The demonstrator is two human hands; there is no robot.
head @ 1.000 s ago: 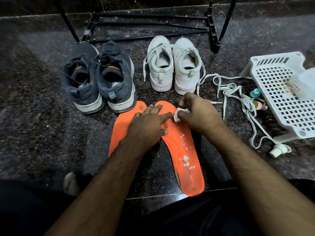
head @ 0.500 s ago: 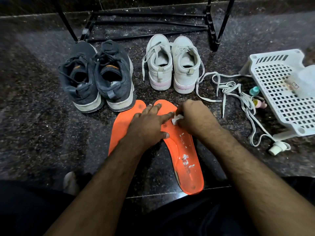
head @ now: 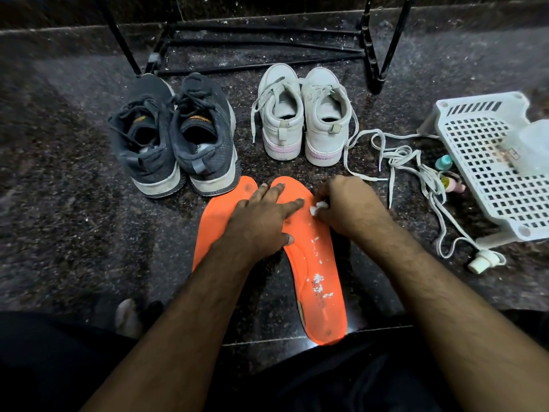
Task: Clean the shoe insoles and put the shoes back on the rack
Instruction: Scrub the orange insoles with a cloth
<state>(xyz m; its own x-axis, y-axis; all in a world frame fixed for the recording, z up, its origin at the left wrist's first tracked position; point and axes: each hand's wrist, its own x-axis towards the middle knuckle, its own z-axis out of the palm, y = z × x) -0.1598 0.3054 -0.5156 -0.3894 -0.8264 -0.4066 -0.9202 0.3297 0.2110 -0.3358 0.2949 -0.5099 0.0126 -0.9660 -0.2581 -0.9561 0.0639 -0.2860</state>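
We see two orange insoles (head: 318, 263) lying side by side on the dark stone floor (head: 59, 218). Our left hand (head: 261, 221) presses flat, fingers straight, across both. Our right hand (head: 347, 206) pinches a small white wad (head: 318, 207) against the right insole's edge. Grey shoes (head: 175, 138) and white shoes (head: 303, 117) stand just beyond, before the black rack (head: 371, 55).
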